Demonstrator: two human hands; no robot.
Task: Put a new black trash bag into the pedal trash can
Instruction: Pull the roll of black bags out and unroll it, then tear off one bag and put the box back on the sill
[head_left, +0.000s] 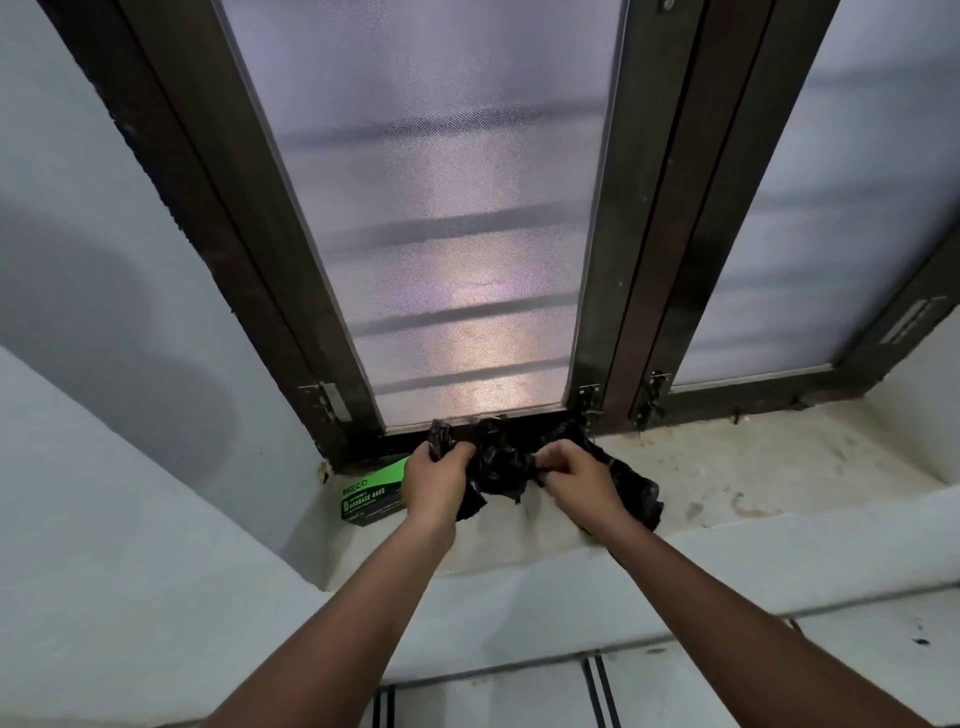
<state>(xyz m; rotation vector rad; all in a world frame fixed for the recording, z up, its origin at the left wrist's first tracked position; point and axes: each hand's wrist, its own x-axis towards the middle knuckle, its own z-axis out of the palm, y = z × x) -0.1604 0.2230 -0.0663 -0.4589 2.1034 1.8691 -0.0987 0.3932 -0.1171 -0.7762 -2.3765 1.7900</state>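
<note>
A crumpled black trash bag (501, 465) hangs between both hands above the window sill (727, 467). My left hand (434, 483) grips its left end, with a tuft of plastic sticking up past the fingers. My right hand (576, 480) pinches the bag's right part, and more black plastic bunches out behind it to the right. A green and black box of garbage bags (371, 493) lies on the sill just left of my left hand. The pedal trash can is not in view.
A dark-framed window (457, 234) with frosted mesh panes rises right behind the bag. White walls flank the sill on the left. The stained sill extends to the right, and a tiled ledge (675, 675) runs below its front edge.
</note>
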